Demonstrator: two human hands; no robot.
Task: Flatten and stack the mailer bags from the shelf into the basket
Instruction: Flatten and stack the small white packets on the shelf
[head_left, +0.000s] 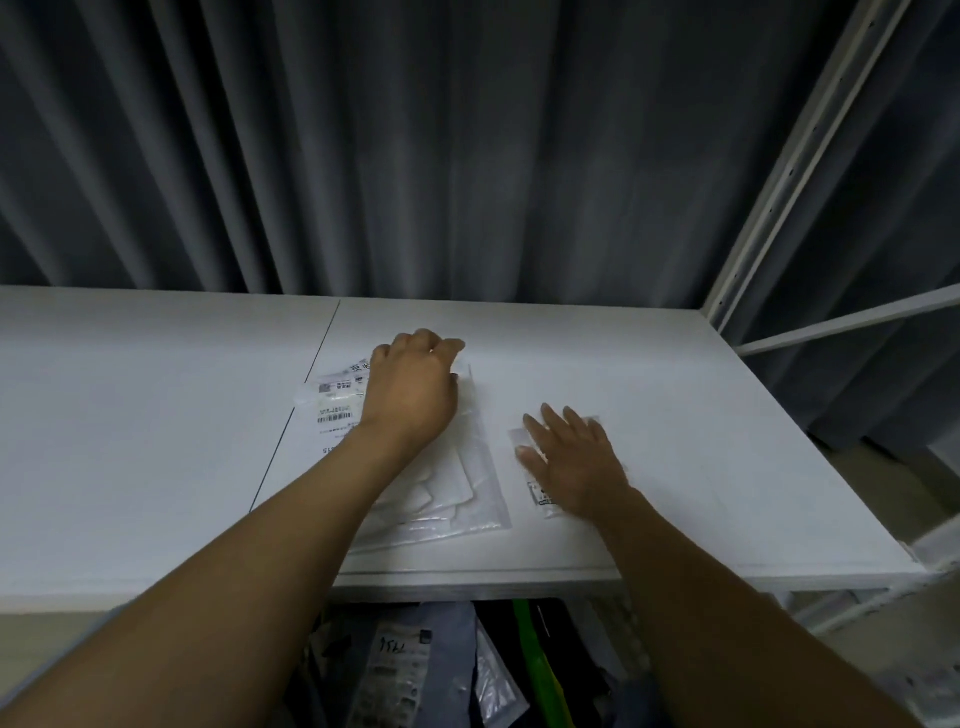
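Loose bags (410, 670) are seen below the shelf (675, 374) edge. On the shelf: large clear mailer bag (467, 483), far edge gripped by curled left hand (410, 395); small mailer bag (543, 499), pressed beneath flat, spread-fingered right hand (576, 457).

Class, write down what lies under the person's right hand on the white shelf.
Under the right hand lies a small clear plastic mailer bag with a printed label, flat on the white shelf. The palm covers the bag's middle, hiding its contents.
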